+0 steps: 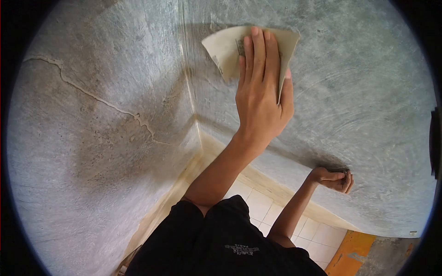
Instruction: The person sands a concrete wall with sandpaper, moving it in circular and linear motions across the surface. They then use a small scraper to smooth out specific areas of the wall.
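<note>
My left hand [262, 87] presses a beige sheet of sandpaper [225, 46] against the grey plastered wall [359, 83]. Its fingers lie long and close together over the sheet's back, where some dark print shows. The right edge of the sheet passes between my thumb and forefinger, and both side edges curl away from the wall. Lower down on the right, my right hand [335, 181] is curled into a loose fist beside the same wall. No object shows in it, though its palm is partly hidden.
A second grey wall [115, 152] meets this one at a corner on the left, with a long raised crack line [99, 98] across it. Below are pale floor tiles [260, 202] and an orange panel [352, 250]. My black shirt [221, 244] fills the bottom.
</note>
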`<state>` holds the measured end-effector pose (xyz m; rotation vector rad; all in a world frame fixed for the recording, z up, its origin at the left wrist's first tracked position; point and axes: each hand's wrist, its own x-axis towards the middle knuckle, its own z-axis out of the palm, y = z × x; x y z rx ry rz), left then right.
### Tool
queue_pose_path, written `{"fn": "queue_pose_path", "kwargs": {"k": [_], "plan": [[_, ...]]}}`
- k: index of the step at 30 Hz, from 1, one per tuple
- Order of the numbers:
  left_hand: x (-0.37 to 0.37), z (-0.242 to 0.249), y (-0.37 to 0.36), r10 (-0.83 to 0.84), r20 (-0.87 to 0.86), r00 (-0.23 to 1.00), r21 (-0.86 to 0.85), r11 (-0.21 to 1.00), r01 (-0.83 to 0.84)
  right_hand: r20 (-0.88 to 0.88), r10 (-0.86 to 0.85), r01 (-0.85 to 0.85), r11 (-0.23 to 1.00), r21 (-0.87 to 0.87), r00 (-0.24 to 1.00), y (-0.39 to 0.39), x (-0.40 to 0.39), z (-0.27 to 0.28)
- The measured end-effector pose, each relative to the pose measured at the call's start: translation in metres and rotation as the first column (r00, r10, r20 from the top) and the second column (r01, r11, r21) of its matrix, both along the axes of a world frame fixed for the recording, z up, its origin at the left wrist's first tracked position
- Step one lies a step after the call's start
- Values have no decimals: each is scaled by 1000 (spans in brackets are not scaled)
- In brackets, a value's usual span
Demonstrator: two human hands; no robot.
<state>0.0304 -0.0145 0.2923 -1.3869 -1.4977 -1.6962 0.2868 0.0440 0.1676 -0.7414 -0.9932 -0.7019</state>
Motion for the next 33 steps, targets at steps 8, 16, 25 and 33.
{"fn": "queue_pose_path", "kwargs": {"k": [8, 16, 25, 33], "plan": [[7, -10, -8, -80, 28, 996, -44, 996, 81, -15, 25, -25, 1000, 15, 1000, 1, -1, 1], [9, -7, 2, -107, -24, 994, 54, 993, 109, 3, -32, 32, 999, -33, 999, -2, 1, 0], [3, -13, 6, -188, 3, 982, 163, 969, 185, -12, -34, 34, 999, -24, 999, -2, -3, 2], [6, -13, 1, -151, 4, 989, 117, 982, 149, -8, -9, 9, 1000, -26, 1000, -2, -1, 0]]}}
